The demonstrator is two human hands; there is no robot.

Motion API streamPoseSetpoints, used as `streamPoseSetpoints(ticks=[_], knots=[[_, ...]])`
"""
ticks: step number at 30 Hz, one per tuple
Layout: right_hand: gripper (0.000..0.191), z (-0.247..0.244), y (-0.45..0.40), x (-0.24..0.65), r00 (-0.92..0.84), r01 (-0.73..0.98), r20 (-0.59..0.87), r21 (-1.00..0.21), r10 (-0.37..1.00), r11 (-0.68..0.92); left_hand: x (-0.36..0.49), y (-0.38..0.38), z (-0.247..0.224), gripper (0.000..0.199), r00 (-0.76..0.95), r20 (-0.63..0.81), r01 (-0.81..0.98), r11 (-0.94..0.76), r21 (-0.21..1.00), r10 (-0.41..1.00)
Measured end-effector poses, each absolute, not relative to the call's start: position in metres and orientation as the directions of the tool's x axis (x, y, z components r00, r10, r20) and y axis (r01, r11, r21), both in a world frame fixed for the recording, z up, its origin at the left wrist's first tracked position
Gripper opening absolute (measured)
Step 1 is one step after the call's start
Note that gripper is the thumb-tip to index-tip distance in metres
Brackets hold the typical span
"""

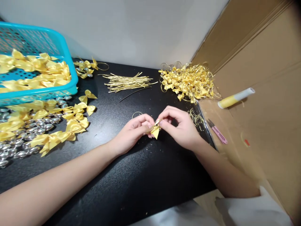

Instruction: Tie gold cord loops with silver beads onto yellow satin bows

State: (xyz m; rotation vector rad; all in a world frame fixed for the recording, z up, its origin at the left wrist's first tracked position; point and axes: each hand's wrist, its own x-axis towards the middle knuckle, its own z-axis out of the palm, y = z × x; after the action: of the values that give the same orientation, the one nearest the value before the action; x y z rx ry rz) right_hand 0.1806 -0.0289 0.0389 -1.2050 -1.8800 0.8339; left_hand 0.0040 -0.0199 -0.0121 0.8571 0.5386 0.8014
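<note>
Over the middle of the black table, my left hand (137, 130) pinches a yellow ribbon bow (155, 132) between thumb and fingers. From the other side, my right hand (178, 125) closes thumb and forefinger on the gold strip at the top of the same bow. A thin gold loop (137, 113) shows just behind my left fingers; whether it joins the bow is hidden. The bow's pointed tail hangs down between the two hands, and my fingertips cover the rest of it.
A blue basket (70, 75) of yellow bows stands at the left, with loose bows (72, 125) and silver beads (30, 136) before it. Gold twist ties (128, 82) lie at the back, beside a pile of looped bows (190, 81). Pink-handled snips (219, 133) rest on cardboard (265, 103).
</note>
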Motion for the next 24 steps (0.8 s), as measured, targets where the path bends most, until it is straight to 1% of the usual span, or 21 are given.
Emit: streamPoseSetpoints(ticks=[2, 4, 5, 7, 9, 11, 14, 16, 19, 21, 23, 24], knots=[[0.012, 0.033, -0.023, 0.183, -0.219, 0.271, 0.148, -0.940, 0.964, 0.206, 0.005, -0.019, -0.011, 0.012, 0.590, -0.132, -0.396, 0.428, 0.813, 0.797], [0.016, 0.029, -0.019, 0.186, -0.170, 0.141, 0.100, -0.982, 0.980, 0.124, 0.006, -0.019, -0.009, 0.012, 0.587, -0.152, -0.394, 0.445, 0.804, 0.795], [0.017, 0.028, -0.017, 0.188, -0.155, 0.105, 0.086, -0.989, 0.984, 0.103, 0.006, -0.019, -0.009, 0.012, 0.584, -0.156, -0.394, 0.447, 0.803, 0.797], [0.018, 0.028, -0.011, 0.193, -0.148, 0.092, 0.073, -0.992, 0.986, 0.087, 0.006, -0.019, -0.009, 0.011, 0.570, -0.154, -0.402, 0.436, 0.805, 0.807], [0.020, 0.033, 0.002, 0.201, -0.150, 0.148, 0.087, -0.983, 0.985, 0.109, 0.006, -0.019, -0.011, 0.013, 0.546, -0.144, -0.406, 0.410, 0.817, 0.826], [0.019, 0.040, 0.022, 0.212, -0.111, 0.244, 0.127, -0.958, 0.986, 0.150, 0.006, -0.019, -0.013, 0.014, 0.537, -0.116, -0.383, 0.364, 0.849, 0.836], [0.015, 0.051, 0.062, 0.229, 0.040, 0.391, 0.166, -0.910, 0.985, 0.137, 0.005, -0.020, -0.015, 0.012, 0.591, -0.071, -0.272, 0.281, 0.920, 0.804], [0.019, 0.055, 0.090, 0.237, 0.113, 0.501, 0.216, -0.855, 0.970, 0.132, 0.004, -0.022, -0.015, 0.011, 0.633, -0.050, -0.204, 0.229, 0.952, 0.773], [0.024, 0.053, 0.123, 0.245, 0.169, 0.690, 0.277, -0.718, 0.946, 0.087, 0.004, -0.026, -0.013, 0.008, 0.658, 0.000, -0.155, 0.135, 0.979, 0.753], [0.022, 0.050, 0.134, 0.248, 0.199, 0.780, 0.264, -0.626, 0.944, 0.011, 0.003, -0.030, -0.010, 0.006, 0.652, 0.078, -0.121, 0.002, 0.993, 0.754], [0.014, 0.045, 0.134, 0.250, 0.244, 0.823, 0.293, -0.567, 0.925, -0.038, 0.001, -0.034, -0.006, 0.004, 0.611, 0.220, -0.071, -0.224, 0.972, 0.761], [0.009, 0.043, 0.131, 0.251, 0.264, 0.832, 0.333, -0.553, 0.905, -0.040, 0.000, -0.035, -0.003, 0.006, 0.564, 0.305, -0.033, -0.348, 0.937, 0.768]])
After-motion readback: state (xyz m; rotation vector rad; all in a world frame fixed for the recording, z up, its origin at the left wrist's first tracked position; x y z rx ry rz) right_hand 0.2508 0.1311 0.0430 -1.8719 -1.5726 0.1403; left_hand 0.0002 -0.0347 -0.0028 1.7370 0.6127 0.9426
